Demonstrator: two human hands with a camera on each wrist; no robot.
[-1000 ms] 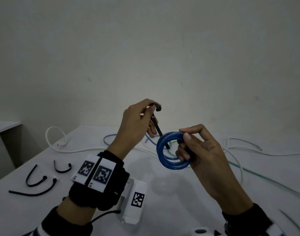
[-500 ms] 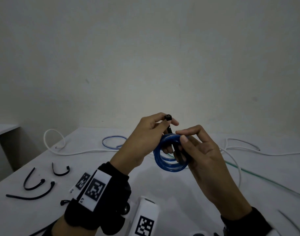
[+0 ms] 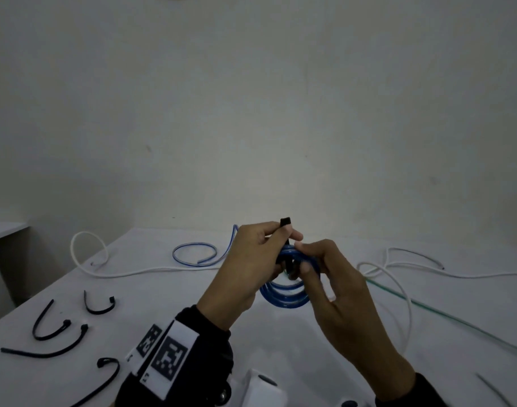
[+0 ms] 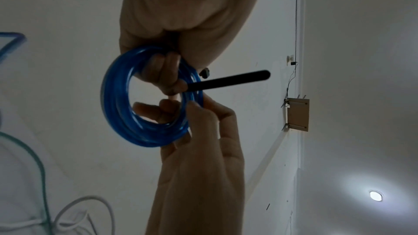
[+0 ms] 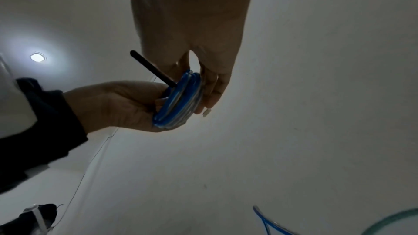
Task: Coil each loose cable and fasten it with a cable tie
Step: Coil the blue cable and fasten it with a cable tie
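Observation:
A blue cable coil (image 3: 283,298) hangs in the air above the white table (image 3: 280,348). My right hand (image 3: 302,259) pinches the coil's upper right rim between thumb and fingers. My left hand (image 3: 280,239) pinches a black cable tie (image 3: 286,223) just below its head, right over the coil's top. In the left wrist view the tie (image 4: 228,80) passes through the coil (image 4: 126,113) and its tail sticks out to the right. The right wrist view shows the coil (image 5: 178,99) edge-on between both hands, with the tie (image 5: 153,68) slanting up to the left.
Several spare black ties (image 3: 60,330) lie on the table's left. Loose cables lie at the back: a white one (image 3: 128,273), a blue one (image 3: 192,254), a green one (image 3: 427,309) and more white loops (image 3: 398,289). A low side table (image 3: 4,230) stands far left.
My left hand has brought the tie from up and left of the coil down onto it, and the tie now runs through the coil. The right hand keeps its hold.

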